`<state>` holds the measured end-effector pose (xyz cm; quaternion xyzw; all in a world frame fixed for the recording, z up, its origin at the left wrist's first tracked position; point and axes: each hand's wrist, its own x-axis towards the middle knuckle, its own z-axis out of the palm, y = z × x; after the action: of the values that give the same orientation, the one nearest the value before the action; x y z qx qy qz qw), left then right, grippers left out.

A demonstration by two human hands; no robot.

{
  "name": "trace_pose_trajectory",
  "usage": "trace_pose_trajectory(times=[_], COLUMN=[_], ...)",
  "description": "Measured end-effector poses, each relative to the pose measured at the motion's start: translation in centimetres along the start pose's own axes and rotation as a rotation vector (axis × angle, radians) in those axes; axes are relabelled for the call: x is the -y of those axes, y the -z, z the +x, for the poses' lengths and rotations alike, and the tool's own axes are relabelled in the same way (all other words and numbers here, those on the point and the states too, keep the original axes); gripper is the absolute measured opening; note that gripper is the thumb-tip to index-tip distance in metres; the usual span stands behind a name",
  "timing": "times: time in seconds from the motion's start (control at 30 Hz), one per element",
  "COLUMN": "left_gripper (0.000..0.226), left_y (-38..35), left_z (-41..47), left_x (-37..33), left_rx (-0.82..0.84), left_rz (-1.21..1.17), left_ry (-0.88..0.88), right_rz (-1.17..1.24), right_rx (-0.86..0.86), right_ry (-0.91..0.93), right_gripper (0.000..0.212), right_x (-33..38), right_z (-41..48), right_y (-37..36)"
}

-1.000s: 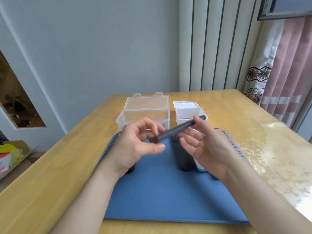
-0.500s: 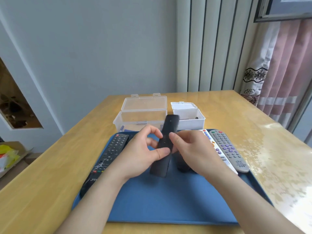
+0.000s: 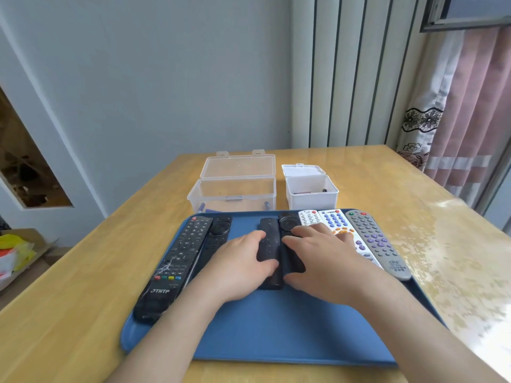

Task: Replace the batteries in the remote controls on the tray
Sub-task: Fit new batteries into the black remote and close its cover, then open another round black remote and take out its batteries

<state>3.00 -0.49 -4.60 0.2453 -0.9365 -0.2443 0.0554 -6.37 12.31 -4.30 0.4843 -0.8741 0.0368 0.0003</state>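
Note:
A blue tray [image 3: 276, 327] holds several remotes. A slim black remote [image 3: 268, 230] lies flat near its middle. My left hand [image 3: 240, 261] holds it, thumb across its top and fingers along its left edge. My right hand [image 3: 326, 252] rests with straight, spread fingers on a second black remote with a round pad [image 3: 289, 223] and on the white remotes [image 3: 336, 221] beside it. A long black remote [image 3: 177, 261] and a black remote with a dial [image 3: 219, 230] lie on the tray's left. On the right lies a grey remote [image 3: 378, 241].
Behind the tray stand an open clear box [image 3: 235, 189] with batteries [image 3: 201, 207] at its bottom and a small open white box [image 3: 311, 193] with something dark inside. The wooden table [image 3: 83, 286] extends on both sides. A cardboard box [image 3: 16, 250] sits on the floor at left.
The slim black remote, held up between both hands before, has come down flat onto the tray. My right hand has let go and spread over the neighbouring remotes.

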Motion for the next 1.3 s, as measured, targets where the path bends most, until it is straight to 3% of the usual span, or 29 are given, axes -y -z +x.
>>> trace_pose_trajectory(times=[0.13,0.2,0.3,0.43,0.6,0.7,0.77,0.87,0.93,1.07,1.17,1.23,1.3], left_gripper=[0.059,0.053,0.047,0.037,0.064,0.042,0.025,0.031,0.039,0.030,0.035,0.040,0.041], left_y=[0.5,0.5,0.4,0.2,1.8,2.7,2.6,2.0,1.7,1.2,2.3,3.1,3.1], left_z=[-0.1,0.0,0.2,0.2,0.0,0.4,0.6,0.7,0.7,0.6,0.5,0.4,0.0], left_x=[0.4,0.7,0.8,0.9,1.2,2.5,3.3,3.3,2.8,2.1,2.5,2.1,0.8], left_rx=[0.201,0.236,0.125,0.049,0.040,-0.175,-0.199,-0.147,-0.206,-0.257,-0.322,-0.355,-0.294], left_rz=[-0.244,-0.180,-0.069,-0.008,0.035,0.238,0.428,0.523,0.540,0.556,0.306,-0.207,-0.883], left_ry=[-0.051,-0.115,-0.143,-0.160,-0.061,0.044,0.097,0.138,0.125,0.094,0.131,0.144,0.081], right_rz=[0.185,0.221,0.165,0.092,0.037,-0.013,-0.017,-0.013,-0.016,-0.032,0.093,0.333,0.772], right_rx=[-0.026,0.026,0.041,-0.071,-0.110,-0.093,-0.103,-0.128,-0.146,-0.164,-0.286,-0.467,-0.482], right_ry=[0.114,0.168,0.203,0.239,0.234,0.220,0.211,0.210,0.214,0.231,0.246,0.211,0.140], right_gripper=[0.040,0.039,0.040,0.040,0.045,0.046,0.044,0.043,0.044,0.049,0.044,0.034,0.026], right_x=[0.5,0.7,0.6,1.0,1.5,1.7,1.8,2.1,2.3,2.2,2.3,2.5,3.1], right_z=[0.1,0.1,0.0,0.4,0.5,0.4,0.4,0.4,0.4,0.2,0.2,0.4,0.2], right_y=[0.1,0.0,-0.6,-1.8,-2.7,-2.7,-2.7,-2.7,-2.8,-2.8,-2.7,-2.3,-1.2])
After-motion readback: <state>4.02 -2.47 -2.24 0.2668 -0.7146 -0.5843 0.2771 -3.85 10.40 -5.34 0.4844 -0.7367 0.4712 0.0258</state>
